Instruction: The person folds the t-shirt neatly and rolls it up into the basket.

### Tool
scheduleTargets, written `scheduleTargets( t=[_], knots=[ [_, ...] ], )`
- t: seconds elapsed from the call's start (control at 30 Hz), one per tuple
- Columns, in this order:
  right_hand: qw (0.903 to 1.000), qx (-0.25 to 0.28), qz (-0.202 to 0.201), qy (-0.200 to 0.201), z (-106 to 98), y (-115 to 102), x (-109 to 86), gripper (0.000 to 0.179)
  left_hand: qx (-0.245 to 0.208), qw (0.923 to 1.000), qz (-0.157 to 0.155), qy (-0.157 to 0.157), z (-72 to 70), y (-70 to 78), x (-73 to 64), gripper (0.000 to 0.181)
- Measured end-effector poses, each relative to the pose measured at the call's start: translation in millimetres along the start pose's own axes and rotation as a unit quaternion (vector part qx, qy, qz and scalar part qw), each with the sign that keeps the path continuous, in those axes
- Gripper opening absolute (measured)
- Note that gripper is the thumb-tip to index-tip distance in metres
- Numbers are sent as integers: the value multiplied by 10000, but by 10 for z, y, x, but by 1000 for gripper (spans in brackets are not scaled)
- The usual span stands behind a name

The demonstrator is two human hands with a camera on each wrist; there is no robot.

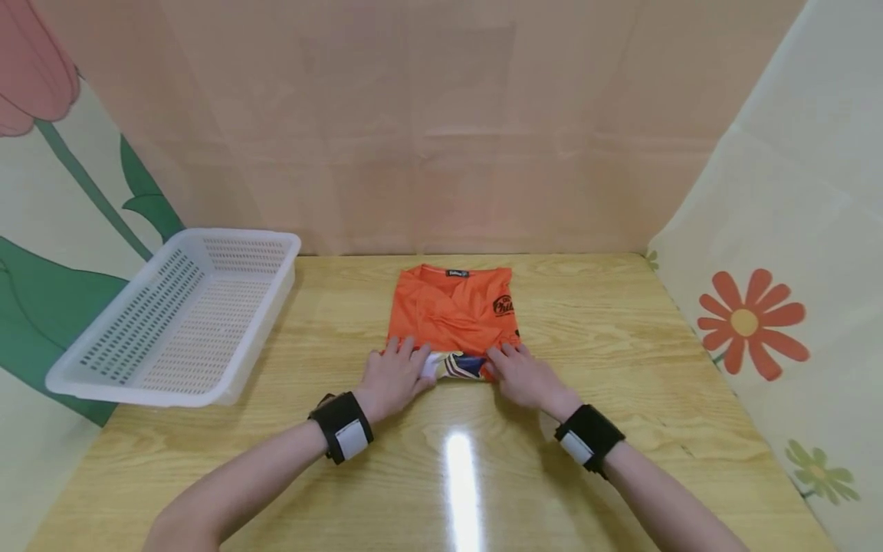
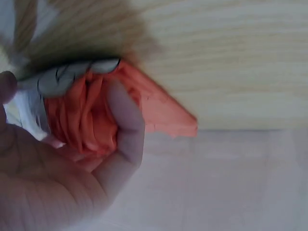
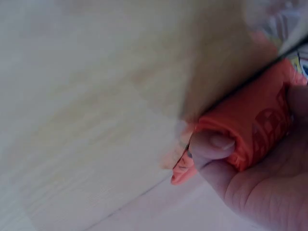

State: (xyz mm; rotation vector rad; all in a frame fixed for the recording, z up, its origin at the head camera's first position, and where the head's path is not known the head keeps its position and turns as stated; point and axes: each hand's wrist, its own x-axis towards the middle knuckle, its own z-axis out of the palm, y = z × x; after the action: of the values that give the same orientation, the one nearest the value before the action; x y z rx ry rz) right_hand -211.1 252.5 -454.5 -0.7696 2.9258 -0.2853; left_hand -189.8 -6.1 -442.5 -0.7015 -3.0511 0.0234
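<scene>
An orange shirt (image 1: 448, 303) lies folded on the table, its collar with a dark label toward the back wall. Its near edge is rolled into a thick band showing a white, yellow and navy print (image 1: 458, 366). At the band's left end, my left hand (image 1: 393, 379) grips the cloth; the left wrist view shows a finger (image 2: 130, 120) curled over bunched orange folds (image 2: 82, 115). My right hand (image 1: 527, 377) holds the right end. There, in the right wrist view, a bent finger (image 3: 211, 144) presses into the end of the orange roll (image 3: 250, 115).
A white perforated plastic basket (image 1: 265, 337) stands at the left of the wooden table (image 1: 586, 314). A plain pinkish sheet (image 1: 455, 153) rises behind the table's back edge. Flower-patterned sheets (image 1: 828, 230) border both sides. Each wrist wears a black strap (image 1: 343, 427).
</scene>
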Motion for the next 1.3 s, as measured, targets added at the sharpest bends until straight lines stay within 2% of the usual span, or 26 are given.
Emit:
scheduleTargets(
  t=[0.17, 0.27, 0.37, 0.53, 0.67, 0.73, 0.9, 1.0, 1.1, 1.2, 1.3],
  knots=[
    [9978, 246, 71, -612, -93, 45, 104, 22, 373, 9967, 207, 690, 119, -25, 21, 46],
    [9964, 334, 213, -744, -108, 43, 108, 32, 336, 9954, 425, 795, 154, -74, 60, 39],
    [9983, 247, 256, -467, -85, 34, 63, 42, -14, 9969, 558, 553, 141, -130, 115, 34],
    [9984, -50, 222, 522, -2, 25, -34, 53, -626, 9967, 463, -213, 92, -198, 213, 33],
    [9961, -313, 122, 818, 47, 19, -51, 64, -756, 9951, 333, -539, 55, -218, 265, 37],
    [9951, -485, 40, 863, 60, 13, -46, 63, -801, 9945, 270, -611, 34, -216, 280, 38],
    [9903, -717, -216, 1174, 92, 27, -29, 40, -875, 9929, 145, -791, 17, -214, 304, 43],
    [9922, -638, -217, 1045, 88, 34, -5, 32, -681, 9954, 218, -634, 42, -220, 284, 52],
    [9955, -403, -196, 839, 58, 39, 26, 31, -193, 9984, 475, -226, 92, -221, 238, 61],
    [9972, -156, -251, 690, 23, 61, 57, 30, 270, 9968, 743, 143, 140, -221, 202, 54],
    [9986, -12, -293, 431, -5, 97, 86, 30, 418, 9952, 861, 208, 155, -225, 185, 44]
  ],
)
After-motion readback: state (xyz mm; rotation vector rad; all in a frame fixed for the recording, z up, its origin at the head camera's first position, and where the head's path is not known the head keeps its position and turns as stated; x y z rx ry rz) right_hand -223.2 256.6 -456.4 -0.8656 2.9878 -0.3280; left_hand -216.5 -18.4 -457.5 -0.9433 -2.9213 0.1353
